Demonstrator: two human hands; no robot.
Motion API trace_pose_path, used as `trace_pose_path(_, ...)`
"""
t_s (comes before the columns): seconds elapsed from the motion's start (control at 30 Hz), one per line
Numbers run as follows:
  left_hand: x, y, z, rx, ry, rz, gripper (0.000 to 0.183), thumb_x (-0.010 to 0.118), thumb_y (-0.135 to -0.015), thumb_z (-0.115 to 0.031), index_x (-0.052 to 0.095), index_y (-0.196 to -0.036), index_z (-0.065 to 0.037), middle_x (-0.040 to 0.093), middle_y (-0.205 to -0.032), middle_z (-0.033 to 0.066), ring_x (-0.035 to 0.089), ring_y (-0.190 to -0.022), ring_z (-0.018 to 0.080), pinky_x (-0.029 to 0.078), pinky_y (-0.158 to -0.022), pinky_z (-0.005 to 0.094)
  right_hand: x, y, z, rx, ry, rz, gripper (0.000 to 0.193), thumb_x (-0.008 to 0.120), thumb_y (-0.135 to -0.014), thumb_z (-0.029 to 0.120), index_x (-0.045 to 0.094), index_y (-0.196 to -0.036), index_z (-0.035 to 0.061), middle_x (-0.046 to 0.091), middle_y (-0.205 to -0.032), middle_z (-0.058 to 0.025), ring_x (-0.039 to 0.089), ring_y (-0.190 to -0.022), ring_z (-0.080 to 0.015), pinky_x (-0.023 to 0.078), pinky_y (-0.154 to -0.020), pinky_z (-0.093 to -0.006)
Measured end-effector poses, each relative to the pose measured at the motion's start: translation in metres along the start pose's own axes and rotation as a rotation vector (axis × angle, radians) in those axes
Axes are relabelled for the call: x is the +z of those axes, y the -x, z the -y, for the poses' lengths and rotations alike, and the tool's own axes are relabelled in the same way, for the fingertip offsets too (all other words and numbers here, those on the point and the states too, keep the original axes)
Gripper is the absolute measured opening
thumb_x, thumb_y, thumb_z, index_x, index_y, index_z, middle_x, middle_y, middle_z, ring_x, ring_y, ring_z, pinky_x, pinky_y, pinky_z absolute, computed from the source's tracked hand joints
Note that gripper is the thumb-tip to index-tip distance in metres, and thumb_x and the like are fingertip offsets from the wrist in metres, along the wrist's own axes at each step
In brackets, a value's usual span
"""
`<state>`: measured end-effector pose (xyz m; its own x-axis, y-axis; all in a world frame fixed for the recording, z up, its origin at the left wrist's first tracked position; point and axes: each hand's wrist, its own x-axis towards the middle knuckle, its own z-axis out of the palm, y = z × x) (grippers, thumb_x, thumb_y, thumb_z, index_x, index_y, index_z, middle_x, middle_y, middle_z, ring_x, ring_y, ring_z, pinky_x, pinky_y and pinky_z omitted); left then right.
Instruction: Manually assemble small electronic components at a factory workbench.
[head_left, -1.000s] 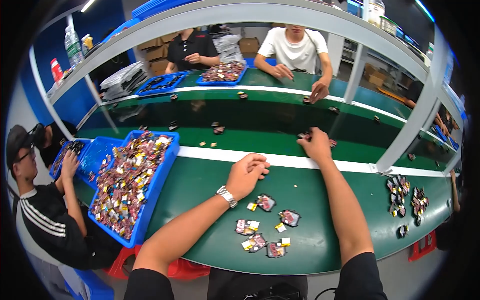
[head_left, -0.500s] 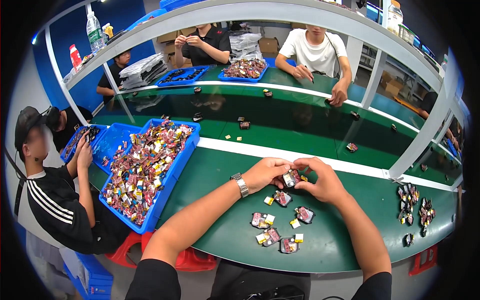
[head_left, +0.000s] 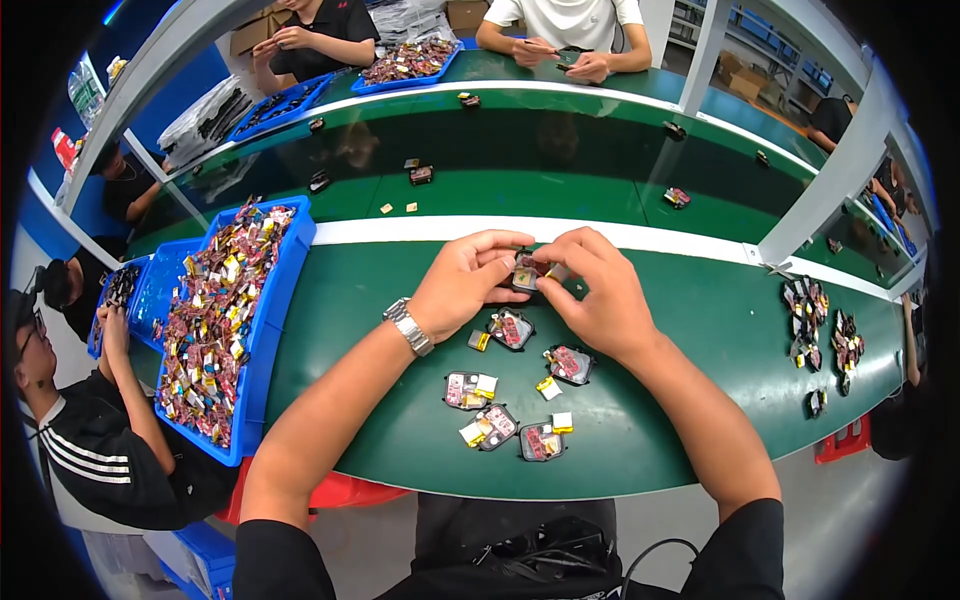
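Observation:
Between my two hands is a small black plastic casing [head_left: 524, 274] with a circuit board and parts inside. My left hand [head_left: 462, 283], a steel watch on its wrist, grips its left side between thumb and fingers. My right hand [head_left: 598, 296] closes on a small silvery battery [head_left: 557, 272] at the casing's right side; its fingertips partly hide the parts. Nearer me on the green table lie several similar open casings, such as one by my left wrist [head_left: 511, 329] and one below my right hand [head_left: 570, 365], with small yellow-and-white batteries [head_left: 486, 385] beside them.
At left stands a blue tray [head_left: 285, 290] heaped with red circuit boards and batteries. Clusters of casings [head_left: 805, 320] lie at right. Beyond the white rail [head_left: 400, 230], a green belt [head_left: 520, 200] carries scattered units. Metal posts [head_left: 800, 225] rise at right. Several people sit around.
The view has tilted down and shifted right. My hands still hold the casing, with the right fingers now over its right side. Across the belt, the white-shirted person's hands have drawn together.

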<state>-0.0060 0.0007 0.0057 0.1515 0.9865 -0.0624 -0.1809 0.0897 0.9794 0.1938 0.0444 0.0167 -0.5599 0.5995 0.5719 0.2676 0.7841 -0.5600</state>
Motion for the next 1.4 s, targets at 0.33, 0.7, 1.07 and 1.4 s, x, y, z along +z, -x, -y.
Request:
trace_pose_path(0.33, 0.015, 0.01, 0.014, 0.178, -0.007, -0.025, 0.024, 0.042, -0.096, 0.003, 0.049, -0.119, 0.001, 0.061, -0.105, 0.0079, 0.062, -0.097, 0.0116, 0.057, -0.082, 0.0276, 0.008, 0.007, 0.016, -0.021, 0.072, 0.036, 0.018, 0.076, -0.07, 0.001, 0.067, -0.086, 0.0042, 0.055, -0.1, -0.0101, 0.056, -0.094, -0.0271, 0.048, -0.077, -0.0355)
trace_pose_path(0.7, -0.002, 0.009, 0.012, 0.149, 0.084, 0.024, 0.028, 0.053, -0.095, -0.003, 0.047, -0.123, -0.004, 0.059, -0.122, 0.0129, 0.061, -0.11, 0.019, 0.055, -0.091, 0.032, 0.013, -0.009, -0.005, -0.005, 0.027, -0.004, 0.015, 0.074, -0.077, 0.01, 0.073, -0.092, 0.0083, 0.059, -0.114, -0.0123, 0.057, -0.109, -0.0293, 0.047, -0.09, -0.038)
trace_pose_path(1.07, 0.004, 0.013, 0.005, 0.083, 0.06, 0.073, 0.028, 0.053, -0.096, -0.003, 0.046, -0.123, -0.003, 0.059, -0.123, 0.0151, 0.06, -0.111, 0.0193, 0.054, -0.094, 0.0345, 0.009, -0.002, -0.003, 0.009, -0.013, 0.007, 0.009, 0.071, -0.079, 0.01, 0.071, -0.087, 0.0057, 0.06, -0.117, -0.0091, 0.055, -0.11, -0.0281, 0.047, -0.09, -0.0386)
trace_pose_path(1.4, 0.001, 0.012, 0.008, 0.062, 0.063, 0.082, 0.026, 0.051, -0.096, -0.004, 0.047, -0.122, -0.003, 0.058, -0.127, 0.0153, 0.061, -0.111, 0.0187, 0.054, -0.091, 0.032, 0.002, 0.0, 0.002, -0.042, -0.033, 0.105, 0.006, 0.07, -0.08, 0.008, 0.067, -0.084, 0.0051, 0.057, -0.12, -0.0096, 0.053, -0.11, -0.0281, 0.051, -0.083, -0.038)
